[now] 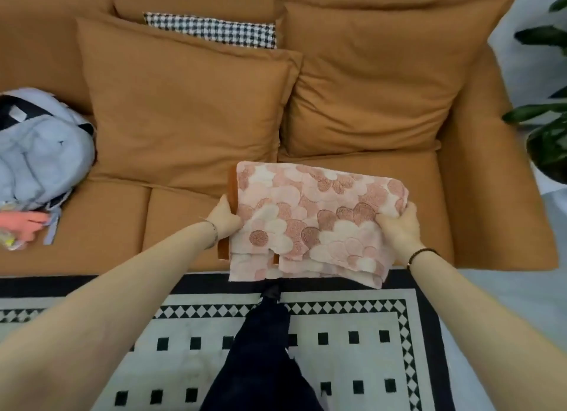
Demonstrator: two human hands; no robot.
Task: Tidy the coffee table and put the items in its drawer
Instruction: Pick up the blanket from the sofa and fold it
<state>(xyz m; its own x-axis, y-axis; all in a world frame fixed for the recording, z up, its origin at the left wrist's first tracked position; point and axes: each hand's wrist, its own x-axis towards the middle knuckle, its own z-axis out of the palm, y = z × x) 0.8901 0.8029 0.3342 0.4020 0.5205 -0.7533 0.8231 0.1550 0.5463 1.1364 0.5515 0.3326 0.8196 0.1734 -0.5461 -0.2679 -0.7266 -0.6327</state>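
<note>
A folded cloth (pixel 310 223) with a pink and cream flower pattern is held at the near edge of the sofa (pixel 491 196) seat, right of centre. Its near hem hangs over the seat front towards the rug (pixel 337 334).

The left hand (pixel 225 217) grips the cloth's left edge, thumb on top and fingers curled out of sight beneath. The right hand (pixel 399 226) grips the near right corner, its fingers bunched into the fabric so that it puckers there. Both arms reach in from the near side. The left wrist wears a thin bracelet (pixel 213 231), the right a dark band (pixel 422 254).

An orange-brown strip (pixel 232 186) shows along the cloth's left edge and again at the near hem. It may be the cloth's reverse or a separate piece under it; the view does not settle which.

Two large orange cushions lean against the sofa back, one on the left (pixel 184 110) and one on the right (pixel 383 82), with a black-and-white checked cushion (pixel 211 30) tucked behind them on the far side. At the left end of the seat lies a pale blue backpack (pixel 40 153), well apart from the cloth, with something pink (pixel 27 223) just near of it, too blurred to name.

A leg in dark trousers (pixel 260 364) stands on the black-and-white rug, just near of the cloth. Green plant leaves (pixel 549 134) show at the right edge.
</note>
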